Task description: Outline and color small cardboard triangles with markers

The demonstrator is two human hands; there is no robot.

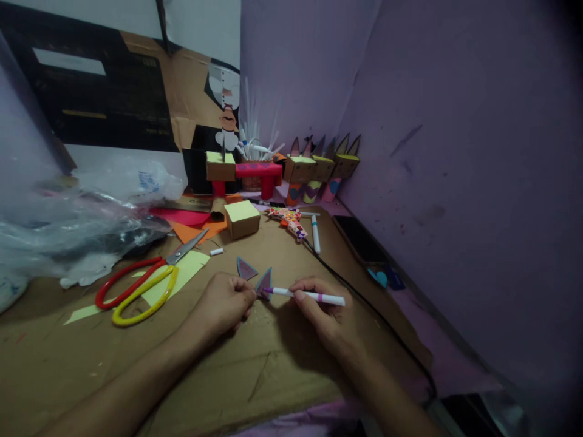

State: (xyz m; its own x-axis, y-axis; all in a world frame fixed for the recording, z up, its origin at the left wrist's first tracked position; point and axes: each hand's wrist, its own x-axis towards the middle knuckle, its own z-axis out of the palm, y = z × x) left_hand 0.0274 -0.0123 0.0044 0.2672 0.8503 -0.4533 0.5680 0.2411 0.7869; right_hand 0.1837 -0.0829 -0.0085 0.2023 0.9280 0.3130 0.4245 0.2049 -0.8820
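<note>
Between thumb and fingers, my left hand (228,301) pinches the edge of a small triangular cardboard piece (265,281), purple inside with a blue border. My right hand (323,309) grips a white marker (314,295) with a purple band, its purple tip touching the face of that piece. A second purple triangle with a blue border (246,269) lies flat just behind. Beyond it sits a small cardboard box (243,220) with a pale yellow top. A white marker cap (217,251) lies left of the triangles.
Scissors (170,267) with red and yellow handles lie open at left on yellow paper, beside plastic bags (91,218). A patterned glue gun (291,221) trails a black cable (364,297) on the right. A phone (359,240) and several eared cardboard figures (322,167) stand near the wall.
</note>
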